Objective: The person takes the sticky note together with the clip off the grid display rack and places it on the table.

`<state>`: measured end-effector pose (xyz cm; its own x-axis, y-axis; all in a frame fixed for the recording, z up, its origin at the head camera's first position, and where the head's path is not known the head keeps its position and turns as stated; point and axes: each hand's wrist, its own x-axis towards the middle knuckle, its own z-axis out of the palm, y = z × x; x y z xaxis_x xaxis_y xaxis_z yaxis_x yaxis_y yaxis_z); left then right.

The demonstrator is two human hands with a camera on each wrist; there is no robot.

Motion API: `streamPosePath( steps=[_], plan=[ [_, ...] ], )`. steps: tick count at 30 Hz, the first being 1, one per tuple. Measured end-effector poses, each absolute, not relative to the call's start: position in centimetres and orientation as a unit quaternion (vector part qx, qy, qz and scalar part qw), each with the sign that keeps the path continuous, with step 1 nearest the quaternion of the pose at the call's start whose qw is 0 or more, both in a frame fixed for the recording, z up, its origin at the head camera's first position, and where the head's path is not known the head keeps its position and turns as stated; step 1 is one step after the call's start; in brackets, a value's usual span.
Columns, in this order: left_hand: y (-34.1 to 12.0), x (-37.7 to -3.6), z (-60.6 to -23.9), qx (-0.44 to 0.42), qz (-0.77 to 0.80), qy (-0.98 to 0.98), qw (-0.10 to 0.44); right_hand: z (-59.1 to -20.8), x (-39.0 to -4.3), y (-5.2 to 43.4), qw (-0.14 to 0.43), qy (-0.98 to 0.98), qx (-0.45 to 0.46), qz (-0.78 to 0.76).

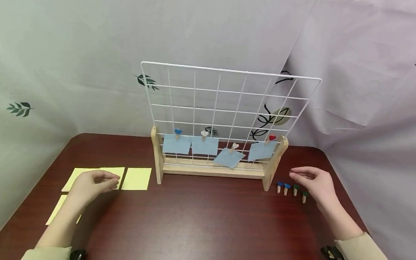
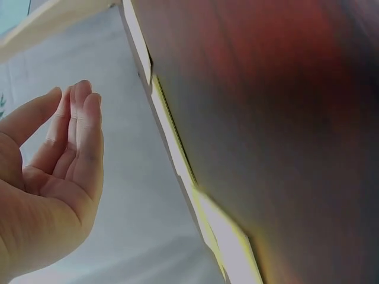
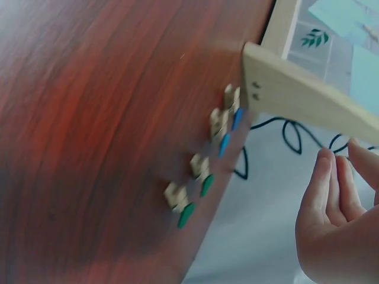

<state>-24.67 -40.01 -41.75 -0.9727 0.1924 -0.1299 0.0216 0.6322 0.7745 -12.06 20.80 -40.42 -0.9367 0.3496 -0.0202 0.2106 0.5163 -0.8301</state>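
Observation:
My left hand (image 1: 93, 184) hovers over yellow paper squares (image 1: 136, 179) at the table's left side, and nothing is between its fingers. The left wrist view shows that hand's fingers (image 2: 87, 139) nearly straight, with the thumb close to them. On the right, my right hand (image 1: 316, 185) is held in the air beside several small wooden clothespins (image 1: 286, 189) with blue and green hearts. In the right wrist view its fingers (image 3: 317, 189) are gently bent, thumb near the tips, holding nothing. The clothespins lie in a row, clearest in that view, where a green-heart one (image 3: 176, 198) is nearest.
A white wire grid (image 1: 218, 91) in a wooden stand (image 1: 212, 171) stands at the table's back. Several blue paper squares (image 1: 205, 146) hang on its lower part from heart clothespins, one of them tilted. Patterned cloth (image 1: 215, 25) hangs behind the dark red table (image 1: 201, 226).

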Motion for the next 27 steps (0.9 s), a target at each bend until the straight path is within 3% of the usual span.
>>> streamPosePath(
  steps=[27],
  plan=[
    [-32.9,-25.0,-42.4,0.080,0.516,0.850,0.072,-38.8,-13.3,14.2,0.058,-0.831,-0.114,0.542]
  ],
)
